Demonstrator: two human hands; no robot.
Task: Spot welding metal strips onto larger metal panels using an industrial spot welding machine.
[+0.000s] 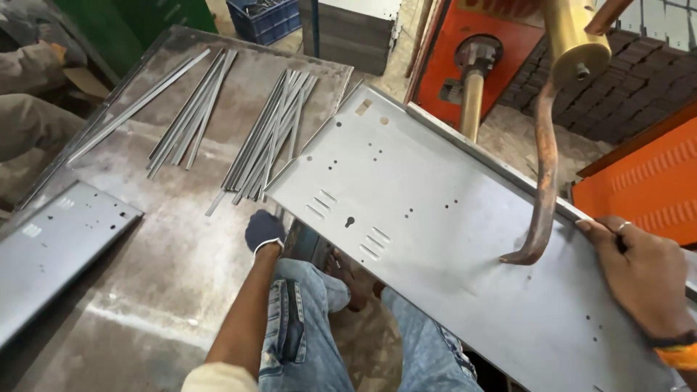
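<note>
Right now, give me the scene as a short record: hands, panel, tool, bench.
left hand: in a dark glove, at the near edge of the large grey perforated sheet-metal panel
right hand: bare, grip on the panel's far edge
tool: curved copper welding arm, tip on the panel
bench: grey steel table with bundles of thin metal strips and a second grey panel

A big grey metal table (167, 276) fills the left side. Two bunches of thin metal strips (272, 138) lie near its far edge, with one lone strip (138, 105) beside them toward the left edge. A flat grey metal panel (51, 247) with small holes lies at the left edge.
</note>
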